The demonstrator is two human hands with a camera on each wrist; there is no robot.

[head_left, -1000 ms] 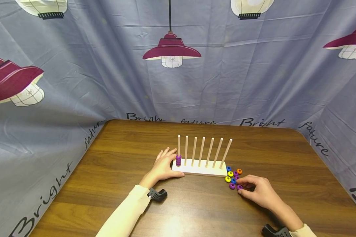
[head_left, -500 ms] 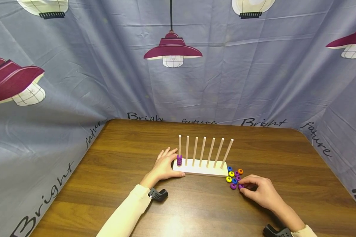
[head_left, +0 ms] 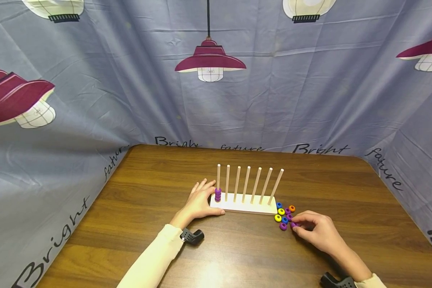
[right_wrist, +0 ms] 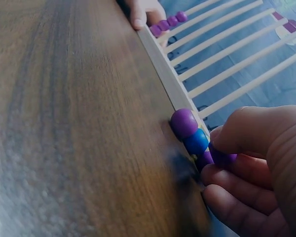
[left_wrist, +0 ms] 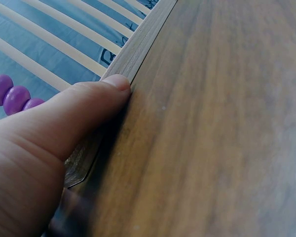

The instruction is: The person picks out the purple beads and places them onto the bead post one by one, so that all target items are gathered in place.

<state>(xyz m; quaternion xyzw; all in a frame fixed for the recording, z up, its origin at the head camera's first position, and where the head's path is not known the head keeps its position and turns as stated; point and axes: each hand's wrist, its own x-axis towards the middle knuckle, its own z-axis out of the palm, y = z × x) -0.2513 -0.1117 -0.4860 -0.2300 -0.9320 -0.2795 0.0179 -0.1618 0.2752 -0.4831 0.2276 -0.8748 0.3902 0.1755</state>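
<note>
A pale wooden peg rack with several upright pegs stands mid-table. Several purple beads are stacked on its leftmost peg; the other pegs are bare. My left hand grips the rack's left end, its thumb along the front edge and its fingers behind. In the left wrist view the thumb lies against the base's edge. Beside the loose beads, my right hand pinches a purple bead between thumb and fingers. That bead is partly hidden by the fingers in the head view.
Loose beads lie at the rack's right end: yellow, blue, orange and purple. All rest on a brown wooden table. A grey-blue curtain printed with lamps hangs behind and at the sides.
My right hand has moved slightly right with the pinched purple bead, a little away from the nearby beads. My left hand has stayed on the rack.
</note>
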